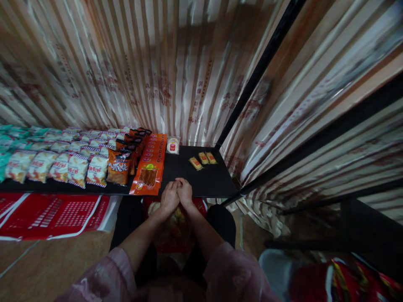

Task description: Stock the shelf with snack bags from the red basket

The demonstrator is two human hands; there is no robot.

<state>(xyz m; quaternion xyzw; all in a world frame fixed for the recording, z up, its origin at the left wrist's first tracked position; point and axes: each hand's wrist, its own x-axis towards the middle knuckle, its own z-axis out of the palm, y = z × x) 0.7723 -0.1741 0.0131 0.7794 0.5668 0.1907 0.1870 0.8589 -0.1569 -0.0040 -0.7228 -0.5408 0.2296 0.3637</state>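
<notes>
My left hand (170, 196) and my right hand (184, 191) are pressed together over the front edge of a black shelf (182, 174). The fingers of both are closed against each other, and nothing shows in them. Just left of them lies a stack of flat orange snack packets (146, 172). Three small yellow-wrapped snacks (195, 163) rest farther back on the right. Behind the hands, near the curtain, a round white wrapped snack (173, 145) lies beside the orange packets. Under my forearms, a bag of packaged food (173, 230) sits between my knees, partly covered.
Rows of white snack bags (77, 168) and orange-brown bags (118, 167) fill the shelf's left side. A red and white bag (63, 216) lies below. Black frame poles (252, 84) cross the right side, before a striped curtain (176, 84). Red packages (346, 281) are at lower right.
</notes>
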